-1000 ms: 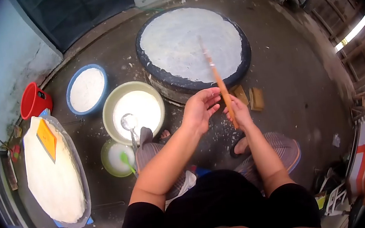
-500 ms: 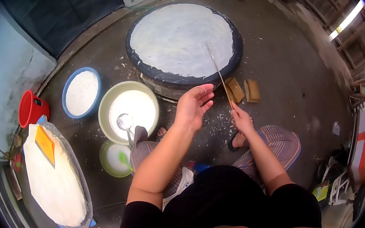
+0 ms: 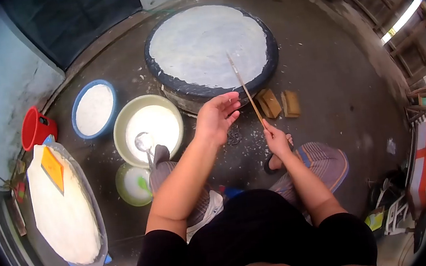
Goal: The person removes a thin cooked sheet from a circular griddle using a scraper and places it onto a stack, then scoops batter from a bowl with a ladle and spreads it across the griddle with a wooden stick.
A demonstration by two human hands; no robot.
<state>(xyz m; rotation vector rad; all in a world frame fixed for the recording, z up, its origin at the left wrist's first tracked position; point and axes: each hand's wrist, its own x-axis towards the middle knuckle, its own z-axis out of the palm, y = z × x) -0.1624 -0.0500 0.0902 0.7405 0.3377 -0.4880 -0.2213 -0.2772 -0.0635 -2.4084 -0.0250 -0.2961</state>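
In front of me is a large round griddle point(image 3: 150, 61) with a dark rim, spread over with a thin white batter layer point(image 3: 202, 39). My right hand point(image 3: 277, 140) grips the handle of a long thin spatula point(image 3: 248, 91), whose pale tip lies over the batter layer near its front right. My left hand point(image 3: 214, 118) is raised by the griddle's front edge, fingers apart and palm turned to the right, holding nothing. Left of that hand stands a pale green basin point(image 3: 118, 124) of white batter with a metal ladle point(image 3: 143, 142) in it.
A small green bowl point(image 3: 123, 191) with a green utensil and a blue basin point(image 3: 76, 119) of white stuff stand at left. Beyond are a red bucket point(image 3: 34, 129) and a stack of white sheets point(image 3: 67, 218) bearing an orange scraper point(image 3: 53, 168). Two brown blocks point(image 3: 290, 103) lie right of the griddle.
The spatula and my right hand have shifted left and slightly up, the tip sliding left over the batter layer. My left hand has moved a little left and up, still open.
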